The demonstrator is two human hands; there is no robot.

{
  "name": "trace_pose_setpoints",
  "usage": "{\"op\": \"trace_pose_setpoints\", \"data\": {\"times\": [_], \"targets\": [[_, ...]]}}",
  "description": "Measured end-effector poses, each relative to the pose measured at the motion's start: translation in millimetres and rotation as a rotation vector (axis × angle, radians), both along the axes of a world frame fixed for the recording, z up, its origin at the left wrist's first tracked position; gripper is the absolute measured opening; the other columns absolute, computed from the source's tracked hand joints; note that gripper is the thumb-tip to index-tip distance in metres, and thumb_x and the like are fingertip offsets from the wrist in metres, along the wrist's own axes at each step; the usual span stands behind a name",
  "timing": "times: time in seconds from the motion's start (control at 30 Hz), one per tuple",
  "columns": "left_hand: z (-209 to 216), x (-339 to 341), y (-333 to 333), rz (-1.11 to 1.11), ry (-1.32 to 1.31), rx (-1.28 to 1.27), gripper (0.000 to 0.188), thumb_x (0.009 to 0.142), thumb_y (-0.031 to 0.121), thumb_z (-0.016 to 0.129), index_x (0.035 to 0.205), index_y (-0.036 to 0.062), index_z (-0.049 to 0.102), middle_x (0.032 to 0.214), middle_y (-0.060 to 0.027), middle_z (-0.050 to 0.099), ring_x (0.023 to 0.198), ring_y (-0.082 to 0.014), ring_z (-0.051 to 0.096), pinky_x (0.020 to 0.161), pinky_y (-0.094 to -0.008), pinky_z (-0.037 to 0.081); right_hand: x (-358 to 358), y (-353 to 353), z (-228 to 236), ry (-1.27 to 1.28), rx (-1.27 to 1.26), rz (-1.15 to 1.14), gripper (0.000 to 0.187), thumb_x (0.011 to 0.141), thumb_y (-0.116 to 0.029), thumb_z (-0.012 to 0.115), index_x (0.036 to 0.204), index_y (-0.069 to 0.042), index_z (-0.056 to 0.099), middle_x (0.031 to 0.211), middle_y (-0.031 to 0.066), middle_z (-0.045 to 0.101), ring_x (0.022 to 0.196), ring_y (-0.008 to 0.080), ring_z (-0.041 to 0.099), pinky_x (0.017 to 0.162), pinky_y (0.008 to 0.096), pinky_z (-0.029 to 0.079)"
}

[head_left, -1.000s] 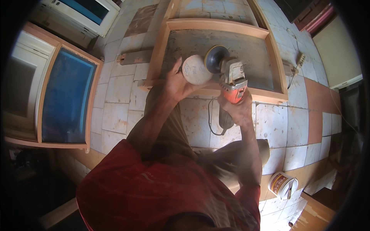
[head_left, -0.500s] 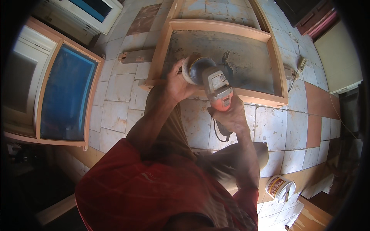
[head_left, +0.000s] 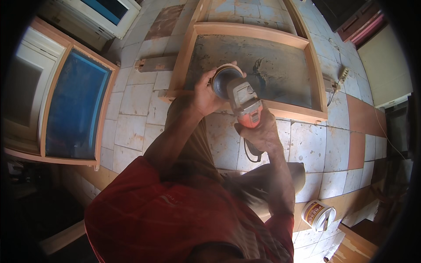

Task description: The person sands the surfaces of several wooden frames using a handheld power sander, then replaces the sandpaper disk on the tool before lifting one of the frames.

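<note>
An angle grinder (head_left: 245,97), grey at its head and red on its body, points away from me over the near edge of a wooden frame (head_left: 252,29). My right hand (head_left: 263,131) is closed around its body. Round and dark, with a pale rim, the disc (head_left: 222,82) on the grinder's head faces up. My left hand (head_left: 205,95) grips this disc from the left, fingertips showing past its far edge. Whatever the left fingers press on beneath the disc is hidden. Inside the frame lies a dusty dark panel (head_left: 285,65).
Wooden pieces (head_left: 155,64) stick out beneath the frame. At left stands a wood-framed blue panel (head_left: 76,105). A white bucket (head_left: 319,215) sits on the tiled floor (head_left: 307,142) at lower right. A power strip (head_left: 343,75) with a cord lies right of the frame.
The disc has tilted and turned, and my left fingers have come further around its far edge. The grinder has shifted slightly left. The frame has stayed in place.
</note>
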State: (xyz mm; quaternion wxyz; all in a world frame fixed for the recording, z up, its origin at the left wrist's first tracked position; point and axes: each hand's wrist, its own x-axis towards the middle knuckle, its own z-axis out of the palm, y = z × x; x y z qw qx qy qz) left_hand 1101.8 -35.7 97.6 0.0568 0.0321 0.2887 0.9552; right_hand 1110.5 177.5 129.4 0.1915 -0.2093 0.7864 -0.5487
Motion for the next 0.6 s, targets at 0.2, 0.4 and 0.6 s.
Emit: {"op": "trace_pose_setpoints", "data": {"times": [0.2,0.4,0.6], "targets": [[-3,-1,-1,-0.009,0.039,-0.025,0.062,0.099,0.046,0.037,0.148,0.0085,0.04,0.143,-0.0234,0.049,0.128,-0.0341,0.052,0.109,-0.0493,0.04,1,-1,0,-0.016,0.001,0.011,0.059,0.07,-0.018,0.077,0.119,0.0,0.05,0.099,0.0153,0.066,0.091,0.0259,0.066,0.083,0.0379,0.052],[-6,-3,-3,0.005,0.042,-0.029,0.062,0.1,0.047,0.035,0.147,0.0069,0.041,0.142,-0.0239,0.049,0.128,-0.034,0.052,0.109,-0.0494,0.04,2,-2,0,-0.001,-0.003,-0.001,0.059,0.069,-0.017,0.078,0.118,0.001,0.05,0.097,0.015,0.066,0.09,0.025,0.066,0.082,0.0377,0.053],[-12,-5,-5,0.045,0.019,0.014,0.063,0.098,0.049,0.038,0.144,0.0059,0.044,0.141,-0.0222,0.051,0.13,-0.0318,0.05,0.11,-0.0486,0.039,0,2,-4,-0.02,-0.049,0.027,0.055,0.069,-0.016,0.078,0.114,0.001,0.053,0.093,0.0149,0.067,0.087,0.0253,0.067,0.08,0.038,0.053]]}}
